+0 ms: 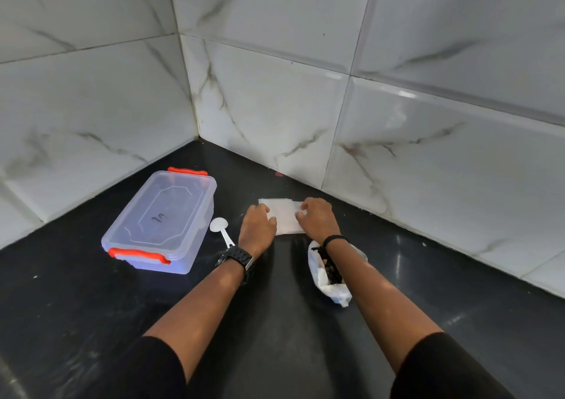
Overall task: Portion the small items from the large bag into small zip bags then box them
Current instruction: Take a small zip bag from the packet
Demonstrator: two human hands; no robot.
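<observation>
On the dark counter (275,322), close to the tiled corner, I have both hands on a flat white stack of small zip bags (286,215). My left hand (256,223) lies on its near-left edge with fingers curled over it, and my right hand (318,216) pinches the right edge between thumb and fingertips. I judge these bags thin, light and slick, apt to cling together, so I would peel one off by a corner or by the stiffer zip strip, not by the limp middle. The large bag (331,279) lies just beside my right forearm, nearer me than the stack, its mouth open on dark small items (328,268). It looks soft and crinkly; I would hold it by the rim to keep it from slumping. A white spoon (220,229) lies just left of my left wrist, between it and the clear box (162,218), whose lid is on with its orange clips (139,255) in place, well apart from the stack.
</observation>
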